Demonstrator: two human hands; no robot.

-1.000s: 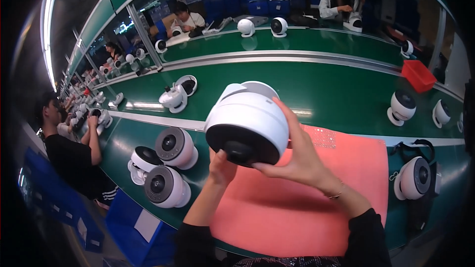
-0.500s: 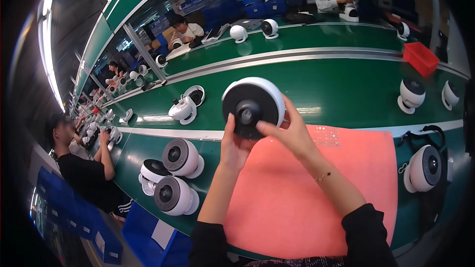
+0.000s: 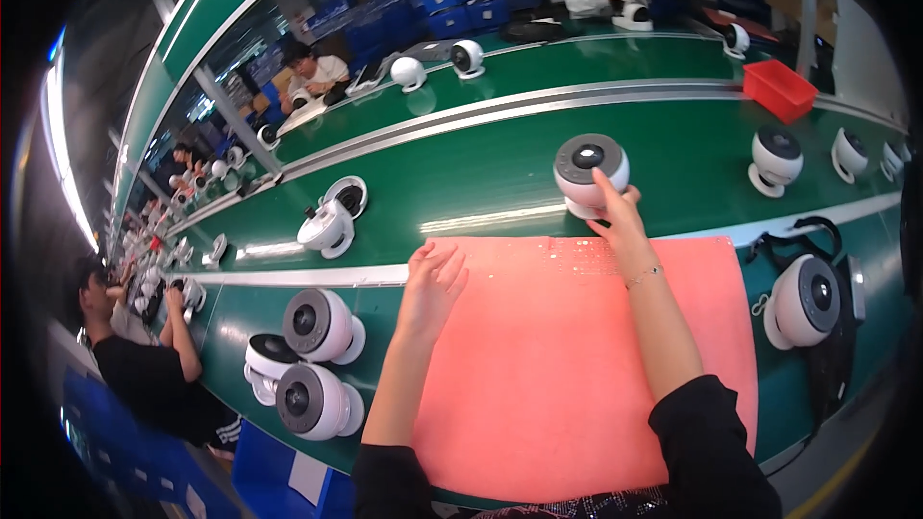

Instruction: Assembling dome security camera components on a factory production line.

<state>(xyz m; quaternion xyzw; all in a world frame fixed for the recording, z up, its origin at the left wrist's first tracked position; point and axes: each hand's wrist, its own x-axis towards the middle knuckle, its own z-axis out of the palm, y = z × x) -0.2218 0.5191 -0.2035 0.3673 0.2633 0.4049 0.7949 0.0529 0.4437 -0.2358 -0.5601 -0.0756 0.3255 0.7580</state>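
Note:
A ball-shaped white device (image 3: 573,177) with a dark grey face, a black central dome and a white stand is at the green conveyor belt (image 3: 461,178), beyond the cloth. My right hand (image 3: 620,216) grips it from the near right side, one finger reaching up against its face. Whether its base rests fully on the belt is hard to make out. My left hand (image 3: 433,288) holds nothing, its fingers loosely curled apart above the far left edge of the pink cloth (image 3: 567,356).
Several similar devices (image 3: 315,327) stand left of the cloth. Another device (image 3: 803,303) sits at right beside a black strap (image 3: 835,365). An opened unit (image 3: 329,229) lies on the belt, and further ones (image 3: 775,161) stand right, near a red bin (image 3: 779,91). A co-worker (image 3: 144,356) sits at left.
The device has gone from between both hands above the cloth to the belt at far right, in my right hand. My left hand has let go. The view has shifted slightly.

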